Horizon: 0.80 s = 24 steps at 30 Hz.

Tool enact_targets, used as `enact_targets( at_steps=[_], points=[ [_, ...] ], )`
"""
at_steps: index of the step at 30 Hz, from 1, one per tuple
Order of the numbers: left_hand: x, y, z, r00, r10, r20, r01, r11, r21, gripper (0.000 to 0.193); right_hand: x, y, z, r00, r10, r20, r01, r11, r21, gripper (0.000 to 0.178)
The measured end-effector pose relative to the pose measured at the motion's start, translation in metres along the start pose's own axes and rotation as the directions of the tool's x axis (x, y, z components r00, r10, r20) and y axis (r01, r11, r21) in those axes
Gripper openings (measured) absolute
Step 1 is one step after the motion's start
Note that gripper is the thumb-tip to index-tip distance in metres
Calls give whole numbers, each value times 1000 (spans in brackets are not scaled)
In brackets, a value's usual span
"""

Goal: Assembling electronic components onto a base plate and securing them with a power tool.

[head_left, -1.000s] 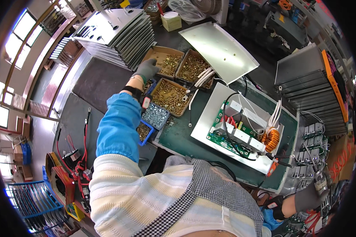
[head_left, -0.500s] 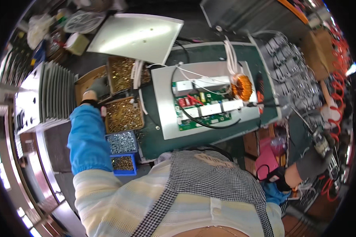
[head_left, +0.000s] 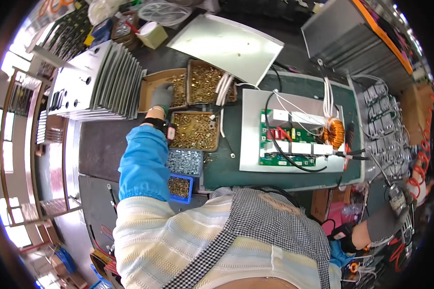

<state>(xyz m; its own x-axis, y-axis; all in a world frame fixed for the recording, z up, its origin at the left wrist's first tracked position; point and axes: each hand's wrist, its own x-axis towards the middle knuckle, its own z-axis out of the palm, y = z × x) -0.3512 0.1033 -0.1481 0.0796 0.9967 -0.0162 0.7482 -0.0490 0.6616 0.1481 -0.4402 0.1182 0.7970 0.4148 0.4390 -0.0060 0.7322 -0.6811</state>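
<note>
My left hand point(head_left: 162, 95), in a grey glove, reaches into a cardboard tray point(head_left: 149, 80) of brass-coloured screws. Its fingers are curled in, and what they hold, if anything, is hidden. Two more trays of brass-coloured screws, one of them a near tray point(head_left: 195, 131), lie beside it. At the far right my gloved right hand point(head_left: 388, 221) is closed round a power screwdriver point(head_left: 397, 198) with a long thin shaft. Between my hands a metal plate point(head_left: 253, 130) carries a green circuit board point(head_left: 269, 159), white blocks and an orange copper coil point(head_left: 333, 132).
Finned metal heat sinks point(head_left: 115, 82) stand at left. A loose metal sheet point(head_left: 226, 45) lies behind the trays. Silvery hardware fills a blue bin point(head_left: 184, 162); a smaller bin point(head_left: 180, 188) sits nearer. Grey parts point(head_left: 383, 120) and a red coiled hose point(head_left: 427, 149) occupy the right side.
The whole view has swung, so the bench appears farther right and lower. My left hand is still at the same cardboard tray, and my right hand still holds the screwdriver.
</note>
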Motion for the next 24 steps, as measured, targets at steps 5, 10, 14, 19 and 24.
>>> enact_targets(
  at_steps=[5, 10, 14, 19, 24],
  points=[
    [-12, -1, -15, 989, -148, 2, 128, 845, -519, 22, 16, 18, 24, 980, -154, -123, 142, 985, -99, 45],
    [-6, -15, -12, 990, 59, -132, -133, 726, -675, 21, 21, 27, 38, 991, -125, 50, 116, 982, 148, 45],
    [0, -6, 9, 950, -133, 282, 244, -246, -938, 23, 22, 16, 39, 873, 0, 488, -110, 974, 196, 45],
    [39, -176, 2, 866, 276, -417, -166, 945, 281, 27, 49, 32, 14, 978, 36, 203, -58, 993, 105, 45],
    [47, -71, 44, 942, -277, -191, 15, 602, -799, 19, 26, 15, 23, 871, 45, 490, -184, 954, 239, 45]
  ],
)
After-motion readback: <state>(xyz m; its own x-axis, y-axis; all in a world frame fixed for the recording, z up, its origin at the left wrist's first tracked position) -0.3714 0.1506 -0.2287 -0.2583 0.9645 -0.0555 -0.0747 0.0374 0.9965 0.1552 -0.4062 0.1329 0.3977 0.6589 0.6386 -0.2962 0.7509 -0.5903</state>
